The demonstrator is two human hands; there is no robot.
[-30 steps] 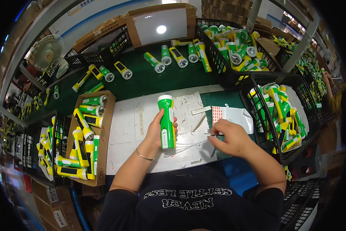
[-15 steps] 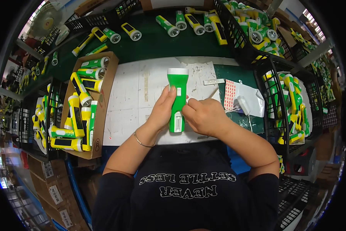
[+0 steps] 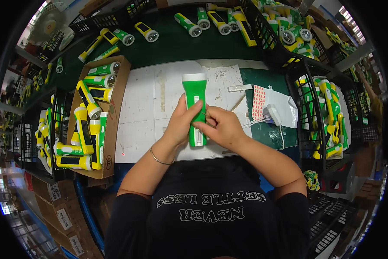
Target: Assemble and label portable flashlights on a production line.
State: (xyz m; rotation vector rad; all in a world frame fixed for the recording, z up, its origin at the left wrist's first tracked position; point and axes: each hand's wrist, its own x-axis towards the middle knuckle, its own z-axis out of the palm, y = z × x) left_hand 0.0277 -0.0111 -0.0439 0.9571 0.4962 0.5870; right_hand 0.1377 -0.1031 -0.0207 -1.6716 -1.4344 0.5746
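A green flashlight (image 3: 195,91) with a white head rim and a white switch stands lengthwise before me, its head pointing away. My left hand (image 3: 182,116) wraps round its body from the left, with the thumb lying across the front near the switch. On the other side my right hand (image 3: 222,125) has its fingers curled, thumb and fingertips against the lower body of the flashlight. A thin white cable from a white charger plug (image 3: 273,113) runs toward my right hand; its far end is hidden there.
At left, a cardboard box (image 3: 116,108) holds several green and yellow flashlights. Black crates (image 3: 308,69) of flashlights stand at right. More flashlights (image 3: 187,25) lie along the far green table. A silvery bag (image 3: 284,101) and a red-marked sticker sheet (image 3: 258,103) lie right.
The flashlight has shifted slightly left. My left thumb has slid down, and my right thumb now rests on the front of the body. The charger plug has moved a little.
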